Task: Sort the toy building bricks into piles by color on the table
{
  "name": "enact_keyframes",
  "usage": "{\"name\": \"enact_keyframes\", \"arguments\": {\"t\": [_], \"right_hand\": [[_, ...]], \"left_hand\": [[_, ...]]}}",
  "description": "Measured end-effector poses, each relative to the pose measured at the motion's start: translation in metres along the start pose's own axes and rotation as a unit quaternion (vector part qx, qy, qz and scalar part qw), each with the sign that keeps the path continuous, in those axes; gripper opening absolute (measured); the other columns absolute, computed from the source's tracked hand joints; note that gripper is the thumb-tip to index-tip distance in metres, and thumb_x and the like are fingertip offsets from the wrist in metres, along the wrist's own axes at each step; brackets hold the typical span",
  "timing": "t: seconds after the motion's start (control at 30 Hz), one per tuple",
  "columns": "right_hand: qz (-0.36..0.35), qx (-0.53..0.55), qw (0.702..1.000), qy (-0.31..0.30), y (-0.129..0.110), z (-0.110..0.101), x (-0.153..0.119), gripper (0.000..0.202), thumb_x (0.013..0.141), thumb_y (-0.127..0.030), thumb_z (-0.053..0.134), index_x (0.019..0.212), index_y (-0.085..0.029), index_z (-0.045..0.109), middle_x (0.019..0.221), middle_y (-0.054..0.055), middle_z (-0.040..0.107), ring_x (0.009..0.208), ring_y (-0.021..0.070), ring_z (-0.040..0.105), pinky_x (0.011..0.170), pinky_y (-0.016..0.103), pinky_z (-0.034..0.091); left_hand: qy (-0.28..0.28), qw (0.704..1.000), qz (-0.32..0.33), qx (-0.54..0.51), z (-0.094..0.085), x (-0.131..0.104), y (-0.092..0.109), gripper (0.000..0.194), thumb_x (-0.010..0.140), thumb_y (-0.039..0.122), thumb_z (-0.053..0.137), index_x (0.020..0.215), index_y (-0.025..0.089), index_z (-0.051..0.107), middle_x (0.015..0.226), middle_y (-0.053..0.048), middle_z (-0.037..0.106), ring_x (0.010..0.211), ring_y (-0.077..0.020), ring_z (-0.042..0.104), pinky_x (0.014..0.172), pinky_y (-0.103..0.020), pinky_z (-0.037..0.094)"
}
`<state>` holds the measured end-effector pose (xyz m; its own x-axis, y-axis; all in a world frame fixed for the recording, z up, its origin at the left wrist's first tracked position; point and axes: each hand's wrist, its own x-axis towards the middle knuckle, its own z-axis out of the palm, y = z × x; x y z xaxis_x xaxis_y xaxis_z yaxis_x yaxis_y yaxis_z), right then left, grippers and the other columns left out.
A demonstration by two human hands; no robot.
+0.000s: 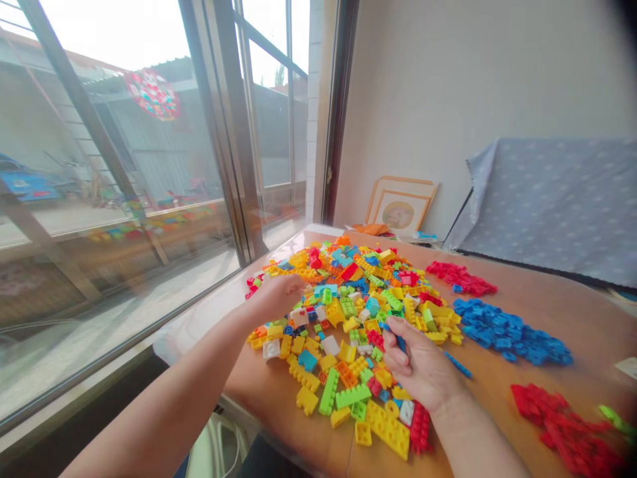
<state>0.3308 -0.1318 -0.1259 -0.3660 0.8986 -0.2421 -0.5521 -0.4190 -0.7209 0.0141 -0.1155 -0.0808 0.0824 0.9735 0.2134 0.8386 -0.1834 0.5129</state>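
Note:
A large mixed heap of toy building bricks (348, 307) in yellow, green, orange, red, blue and white spreads over the wooden table. My left hand (279, 295) is over the left side of this heap, near a white brick (299, 317); its fingertips are blurred and partly hidden, so I cannot make out a grip. At the right side of the heap, my right hand (423, 365) is closed, palm turned up, with a small blue brick (401, 342) between thumb and fingers. Just beyond that wrist lies a long blue brick (458, 365) on the tabletop.
To the right are a blue brick pile (512, 332), a crimson pile (460, 277) behind it and a red pile (562, 425) nearer. Green pieces (617, 419) sit at the right edge. A window (149, 133) borders the table's left; picture frames (401, 206) lean against the back wall.

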Motion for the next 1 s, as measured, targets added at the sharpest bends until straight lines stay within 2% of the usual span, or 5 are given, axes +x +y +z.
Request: {"name": "enact_keyframes", "arguments": {"t": [0.13, 0.37, 0.53, 0.87, 1.0], "right_hand": [[-0.024, 0.022, 0.999, 0.005, 0.0, -0.001, 0.002, 0.017, 0.08, -0.02, 0.076, 0.092, -0.02, 0.064, 0.064, -0.005, 0.056, 0.039, 0.0025, 0.033, 0.035, 0.014, 0.025], [-0.006, 0.056, 0.998, 0.003, -0.004, 0.003, 0.0, 0.015, 0.086, -0.017, 0.065, 0.1, -0.012, 0.068, 0.069, -0.001, 0.059, 0.043, 0.0032, 0.04, 0.035, 0.013, 0.029], [0.003, 0.078, 0.995, 0.056, -0.005, 0.002, 0.003, 0.001, 0.087, -0.014, 0.062, 0.087, -0.014, 0.063, 0.074, 0.005, 0.065, 0.05, 0.0067, 0.051, 0.038, 0.014, 0.037], [0.017, 0.083, 0.995, 0.061, -0.01, 0.006, 0.002, 0.016, 0.09, -0.016, 0.062, 0.105, -0.016, 0.067, 0.091, 0.009, 0.074, 0.065, 0.0131, 0.066, 0.049, 0.019, 0.056], [0.027, 0.064, 0.996, 0.054, -0.007, 0.008, 0.002, 0.017, 0.091, -0.019, 0.063, 0.107, -0.015, 0.069, 0.09, 0.01, 0.075, 0.068, 0.0135, 0.069, 0.053, 0.019, 0.058]], "left_hand": [[-0.052, 0.989, -0.015, 0.135, -0.007, -0.001, -0.027, 0.014, 0.079, 0.025, 0.053, 0.073, 0.019, 0.065, 0.077, -0.003, 0.067, 0.07, -0.0162, 0.057, 0.063, -0.027, 0.04], [-0.091, 0.971, -0.049, 0.214, 0.002, -0.002, -0.036, 0.015, 0.073, 0.034, 0.06, 0.077, 0.021, 0.066, 0.081, -0.003, 0.068, 0.07, -0.0172, 0.056, 0.058, -0.027, 0.031], [-0.118, 0.969, -0.046, 0.214, 0.0, 0.0, -0.036, 0.012, 0.071, 0.032, 0.058, 0.074, 0.022, 0.065, 0.075, -0.001, 0.066, 0.063, -0.0163, 0.053, 0.055, -0.028, 0.027], [-0.114, 0.97, -0.059, 0.205, -0.001, 0.002, -0.03, 0.011, 0.067, 0.03, 0.063, 0.072, 0.02, 0.063, 0.07, -0.002, 0.062, 0.062, -0.0168, 0.05, 0.056, -0.029, 0.028], [-0.109, 0.99, -0.06, 0.064, -0.006, 0.005, -0.019, 0.014, 0.073, 0.029, 0.061, 0.083, 0.02, 0.066, 0.078, -0.001, 0.067, 0.07, -0.016, 0.057, 0.058, -0.027, 0.036]]}}
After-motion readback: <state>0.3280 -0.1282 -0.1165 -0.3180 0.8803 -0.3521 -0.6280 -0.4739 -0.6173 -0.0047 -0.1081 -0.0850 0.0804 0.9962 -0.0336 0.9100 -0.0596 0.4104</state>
